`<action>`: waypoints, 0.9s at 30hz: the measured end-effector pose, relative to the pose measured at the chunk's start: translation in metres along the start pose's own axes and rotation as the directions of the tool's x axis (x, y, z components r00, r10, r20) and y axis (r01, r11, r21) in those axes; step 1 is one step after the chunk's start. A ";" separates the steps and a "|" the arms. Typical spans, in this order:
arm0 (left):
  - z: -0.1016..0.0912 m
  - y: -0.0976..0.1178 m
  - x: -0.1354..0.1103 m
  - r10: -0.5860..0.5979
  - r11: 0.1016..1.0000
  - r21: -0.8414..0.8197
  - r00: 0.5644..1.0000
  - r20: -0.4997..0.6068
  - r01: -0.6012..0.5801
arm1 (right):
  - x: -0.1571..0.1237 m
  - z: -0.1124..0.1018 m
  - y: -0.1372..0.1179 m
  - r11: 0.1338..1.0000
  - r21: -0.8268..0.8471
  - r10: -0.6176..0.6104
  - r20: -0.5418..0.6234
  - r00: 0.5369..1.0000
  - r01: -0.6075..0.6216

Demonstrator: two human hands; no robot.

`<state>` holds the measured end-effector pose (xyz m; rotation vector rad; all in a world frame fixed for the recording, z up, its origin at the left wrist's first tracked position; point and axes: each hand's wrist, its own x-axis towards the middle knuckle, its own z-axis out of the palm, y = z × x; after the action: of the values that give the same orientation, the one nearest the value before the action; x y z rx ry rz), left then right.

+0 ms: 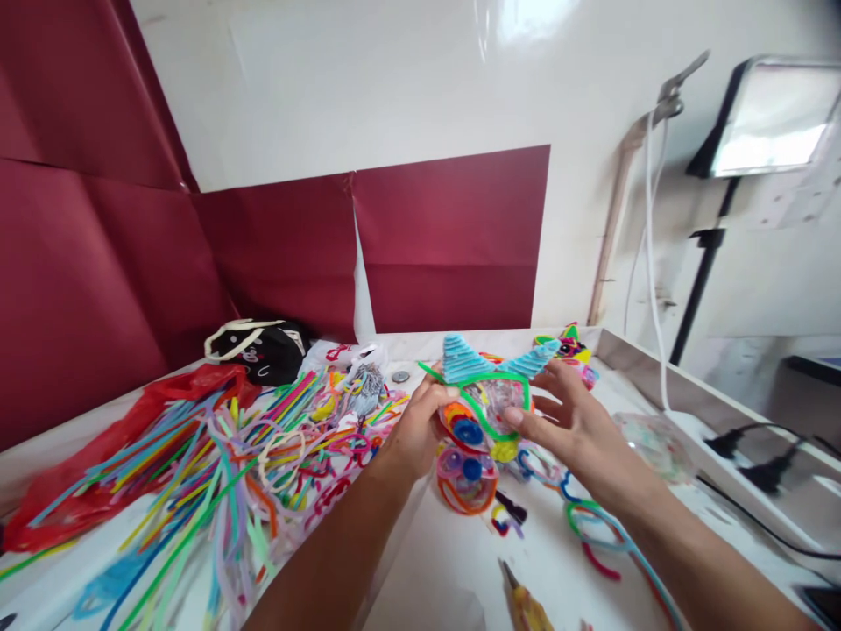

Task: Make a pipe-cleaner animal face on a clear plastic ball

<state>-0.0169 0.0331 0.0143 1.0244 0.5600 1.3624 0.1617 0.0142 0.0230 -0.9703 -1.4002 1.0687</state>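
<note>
A pipe-cleaner animal head [491, 390] with two light-blue ears, a green outline and a clear, crinkled middle is held up above the table. My left hand [420, 425] grips its left edge, thumb in front, the other fingers mostly hidden behind. On the right side, my right hand [578, 421] presses its thumb on the clear front, with fingers partly spread behind the edge. Below it lie a round orange-and-pink piece [468, 491] with a blue centre and a blue-and-orange round piece [463, 428]. Loose pipe-cleaner loops [597, 526] lie under my right forearm.
Many coloured pipe cleaners [216, 473] spread over the left, partly on a red plastic bag [39, 491]. A black pouch [263, 350] stands behind. Yellow-handled pliers [526, 605] lie in front. At right are a power strip [723, 464] with plugs and a clear container [657, 447].
</note>
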 end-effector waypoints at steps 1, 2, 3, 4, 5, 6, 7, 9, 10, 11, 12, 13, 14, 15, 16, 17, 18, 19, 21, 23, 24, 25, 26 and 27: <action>0.001 0.000 -0.001 0.007 1.000 0.007 1.000 0.024 -0.007 | -0.001 0.001 -0.002 1.000 0.019 0.014 0.017 1.000 -0.015; 0.001 0.001 -0.001 0.012 1.000 0.011 0.999 0.043 -0.012 | -0.001 0.002 -0.003 0.999 0.034 0.022 0.038 0.999 -0.023; 0.002 0.001 -0.001 0.017 1.000 0.012 0.998 0.057 -0.018 | -0.002 0.002 -0.005 0.999 0.040 0.028 0.058 0.998 -0.031; 0.002 0.001 -0.002 0.021 1.000 0.014 0.998 0.065 -0.022 | -0.002 0.003 -0.005 0.998 0.041 0.036 0.072 0.997 -0.039; 0.002 0.002 -0.002 0.024 1.000 0.015 0.997 0.067 -0.025 | -0.002 0.003 -0.006 0.998 0.040 0.043 0.086 0.995 -0.047; 0.002 0.002 -0.002 0.026 0.999 0.016 0.998 0.065 -0.027 | -0.002 0.003 -0.005 0.998 0.041 0.047 0.094 0.994 -0.051; 0.002 0.001 -0.002 0.028 0.999 0.019 0.998 0.059 -0.029 | -0.002 0.003 -0.005 0.998 0.042 0.049 0.094 0.994 -0.053; 0.002 0.001 -0.003 0.020 1.000 0.023 0.999 0.049 -0.021 | -0.002 0.002 -0.003 0.998 0.040 0.049 0.088 0.995 -0.052; 0.001 0.001 -0.003 0.011 1.000 0.023 0.999 0.047 -0.012 | -0.001 0.002 -0.001 0.998 0.041 0.047 0.086 0.995 -0.050; 0.001 0.001 -0.003 0.002 1.000 0.022 0.999 0.044 -0.003 | -0.001 0.002 0.000 0.998 0.041 0.045 0.083 0.996 -0.048; 0.001 0.001 -0.003 -0.009 1.000 0.022 0.999 0.038 0.008 | -0.001 0.003 0.000 0.998 0.040 0.044 0.078 0.996 -0.048; 0.001 0.001 -0.003 -0.018 1.000 0.024 0.999 0.028 0.017 | -0.001 0.003 0.001 0.998 0.040 0.046 0.073 0.996 -0.049; 0.001 0.001 -0.003 -0.025 0.999 0.028 1.000 0.011 0.025 | -0.001 0.003 0.001 0.998 0.041 0.048 0.068 0.997 -0.051; 0.001 0.001 -0.003 -0.028 0.999 0.034 1.000 -0.012 0.028 | -0.001 0.003 0.002 0.998 0.044 0.050 0.064 0.997 -0.053; 0.001 0.001 -0.003 -0.030 0.999 0.041 0.999 -0.037 0.032 | -0.001 0.004 0.002 0.997 0.046 0.052 0.062 0.997 -0.055; 0.002 0.001 -0.003 -0.033 0.998 0.046 0.998 -0.058 0.036 | 0.000 0.004 0.003 0.997 0.047 0.053 0.060 0.997 -0.056; 0.002 0.000 -0.003 -0.036 0.998 0.048 0.997 -0.074 0.039 | 0.000 0.004 0.004 0.997 0.048 0.054 0.059 0.997 -0.057; 0.003 0.000 -0.003 -0.038 0.998 0.047 0.996 -0.086 0.043 | 0.001 0.004 0.005 0.997 0.049 0.053 0.057 0.997 -0.056; 0.004 -0.001 -0.003 -0.041 0.998 0.045 0.994 -0.104 0.046 | 0.002 0.004 0.009 0.997 0.053 0.053 0.052 0.997 -0.055; 0.006 -0.001 -0.004 -0.034 0.997 0.059 0.992 -0.121 0.042 | 0.003 0.004 0.012 0.996 0.065 0.052 0.053 0.997 -0.055; 0.007 -0.001 -0.004 -0.029 0.997 0.067 0.991 -0.130 0.038 | 0.004 0.004 0.013 0.996 0.074 0.052 0.055 0.997 -0.056; 0.008 -0.002 -0.004 -0.022 0.997 0.072 0.990 -0.136 0.032 | 0.004 0.005 0.014 0.995 0.086 0.052 0.059 0.997 -0.057; 0.009 -0.002 -0.004 -0.015 0.997 0.073 0.989 -0.144 0.026 | 0.004 0.005 0.014 0.994 0.095 0.051 0.062 0.997 -0.056; 0.010 -0.002 -0.004 -0.010 0.997 0.070 0.988 -0.155 0.021 | 0.004 0.006 0.015 0.993 0.100 0.050 0.062 0.997 -0.056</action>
<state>-0.0084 0.0264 0.0166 0.9746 0.7348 1.4248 0.1552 0.0215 0.0097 -0.9129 -1.3603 1.2054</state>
